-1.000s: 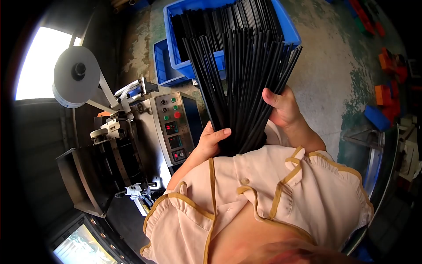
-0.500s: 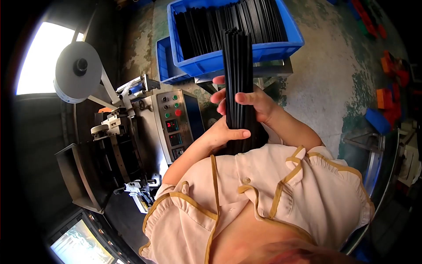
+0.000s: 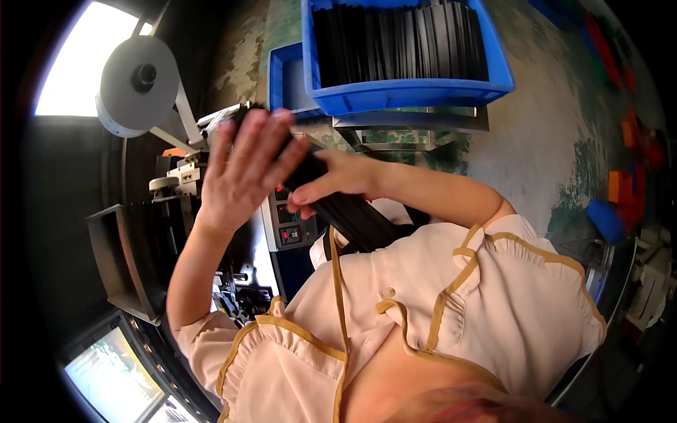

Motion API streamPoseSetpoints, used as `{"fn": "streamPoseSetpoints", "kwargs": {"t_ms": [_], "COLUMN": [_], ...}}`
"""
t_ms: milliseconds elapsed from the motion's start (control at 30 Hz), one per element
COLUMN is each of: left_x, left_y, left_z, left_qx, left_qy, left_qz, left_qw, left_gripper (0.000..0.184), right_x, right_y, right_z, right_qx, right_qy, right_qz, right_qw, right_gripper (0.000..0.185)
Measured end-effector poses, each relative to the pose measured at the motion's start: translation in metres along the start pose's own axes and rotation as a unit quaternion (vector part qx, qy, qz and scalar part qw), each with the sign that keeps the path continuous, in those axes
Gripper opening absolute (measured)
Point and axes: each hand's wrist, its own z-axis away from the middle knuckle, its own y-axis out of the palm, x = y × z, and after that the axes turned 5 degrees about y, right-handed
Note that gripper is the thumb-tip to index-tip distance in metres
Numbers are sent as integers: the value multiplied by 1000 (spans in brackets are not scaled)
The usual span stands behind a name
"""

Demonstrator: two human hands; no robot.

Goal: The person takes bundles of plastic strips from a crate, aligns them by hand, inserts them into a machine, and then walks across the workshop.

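Note:
A bundle of long black strips (image 3: 356, 220) lies slanted in front of my chest, its far end pointing to the upper left. My right hand (image 3: 337, 178) is closed around the middle of the bundle, thumb on top. Over the far part of the strips is my left hand (image 3: 245, 166), fingers spread and slightly blurred, its back towards me. Whether its palm touches the strips cannot be made out. The near end of the bundle rests close to my shirt.
A blue crate (image 3: 416, 96) full of similar black strips stands on a metal stand (image 3: 416, 121). Beside it is a smaller blue bin (image 3: 278, 77). At left is a machine with a white tape reel (image 3: 137, 84) and a control panel (image 3: 289, 229). A screen (image 3: 113, 374) glows lower left.
The bundle has tipped from upright towards the upper left. My left hand has let go of its lower part and moved up and left with fingers spread. The right hand still grips it.

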Motion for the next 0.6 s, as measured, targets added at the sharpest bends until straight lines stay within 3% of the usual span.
{"fn": "streamPoseSetpoints", "kwargs": {"t_ms": [67,133,267,300,333,367,400,433,500,533,600], "left_x": [5,10,3,-1,-4,-5,-4,-2,2,2,7], "left_y": [-10,-3,-3,-2,-5,-10,-22,-36,-60,-70,-99], "left_z": [5,26,78,98,122,143,164,182,230,240,262], "left_qx": [51,42,71,70,76,76,77,42,5,22,61], "left_qy": [101,88,-41,-91,-156,-216,-289,-368,-463,-500,-590], "left_qz": [82,105,148,157,156,154,149,131,38,10,-55], "left_qw": [990,990,986,981,972,961,943,920,885,865,803], "left_gripper": [33,25,19,18,20,21,28,32,34,37,40], "right_x": [-7,-4,-18,-27,-19,-30,-25,-32,-33,-26,-40], "right_y": [10,17,7,-9,1,-21,-26,-48,-82,-72,-109], "right_z": [-23,-38,-57,-67,-63,-68,-65,-63,-52,-59,-39], "right_qx": [51,84,150,157,170,194,155,55,-25,-19,-108], "right_qy": [16,41,42,19,61,4,-35,-5,-22,-21,-39], "right_qz": [41,50,37,87,-79,-91,-59,-106,-107,-104,-166], "right_qw": [998,994,987,984,980,977,986,993,994,994,979], "right_gripper": [35,37,61,67,68,66,64,61,55,50,44]}}
